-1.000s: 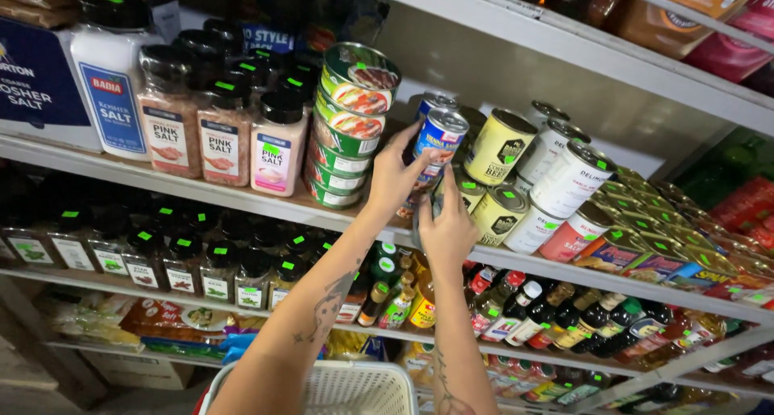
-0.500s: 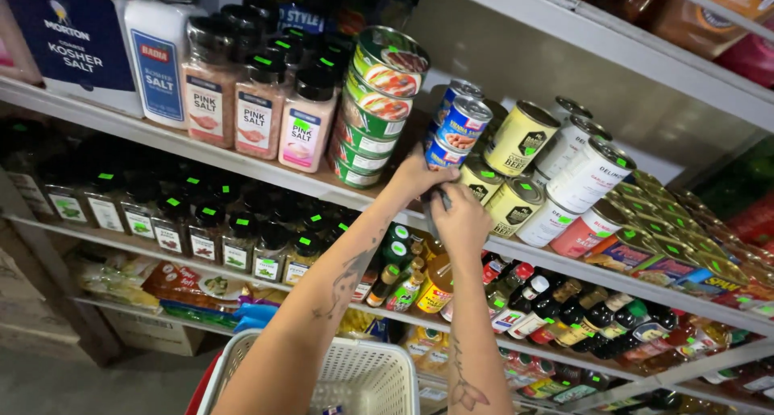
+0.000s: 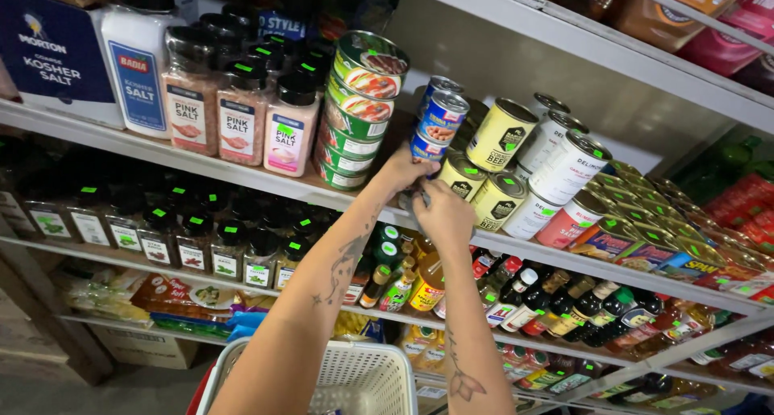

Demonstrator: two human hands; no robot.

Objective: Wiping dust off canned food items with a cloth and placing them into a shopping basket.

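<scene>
My left hand (image 3: 401,172) and my right hand (image 3: 443,215) meet at the front edge of the upper shelf (image 3: 242,176), right under a stack of blue cans (image 3: 435,118). The left fingertips lie against the foot of the lowest blue can. The right hand's fingers are curled, with the fingertips touching the left hand's. Whatever sits between the two hands is hidden by the fingers. Both forearms reach up from below and bear tattoos.
Green-and-red cans (image 3: 363,101) are stacked left of the blue ones, yellow cans (image 3: 496,137) and white cans (image 3: 564,169) to the right. Pink salt shakers (image 3: 238,117) stand further left. Spice jars (image 3: 193,238) and sauce bottles (image 3: 564,302) fill the shelf below. A white basket (image 3: 363,383) hangs under my arms.
My left hand slid down from the side of the blue can stack to its foot. My right hand stayed close beneath it, and the two now touch.
</scene>
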